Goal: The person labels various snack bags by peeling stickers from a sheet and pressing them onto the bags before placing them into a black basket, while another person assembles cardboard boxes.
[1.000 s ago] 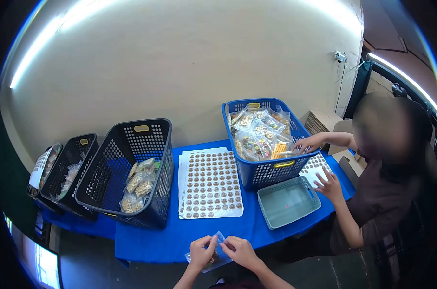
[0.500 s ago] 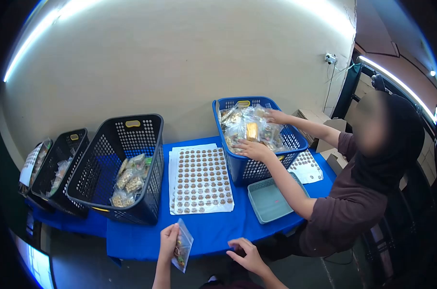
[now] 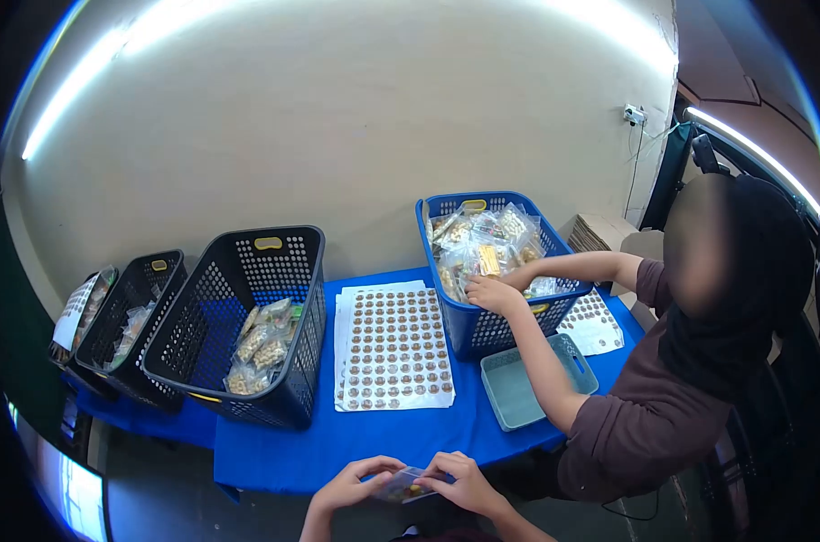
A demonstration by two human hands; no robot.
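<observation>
A clear plastic packet (image 3: 399, 489) with small colourful contents is held low, in front of the table's near edge. My left hand (image 3: 359, 482) pinches one side of it, and my right hand (image 3: 462, 482) grips the other side near the top. The packet is tilted, and my fingers cover parts of it. Straight ahead on the blue cloth lie sticker sheets (image 3: 396, 348) with rows of small round brown labels.
Left stands a dark basket (image 3: 312, 361) partly filled with packets (image 3: 263, 348), with smaller baskets (image 3: 125, 316) beyond. On the right, a co-worker (image 3: 645, 397) reaches into a blue basket (image 3: 473, 339) heaped with packets. A green tray (image 3: 518, 411) sits below the co-worker's arm.
My right hand has come over and taken hold of the packet, which was in my left hand alone. The packet is lower and more level. The co-worker's hands have moved closer together.
</observation>
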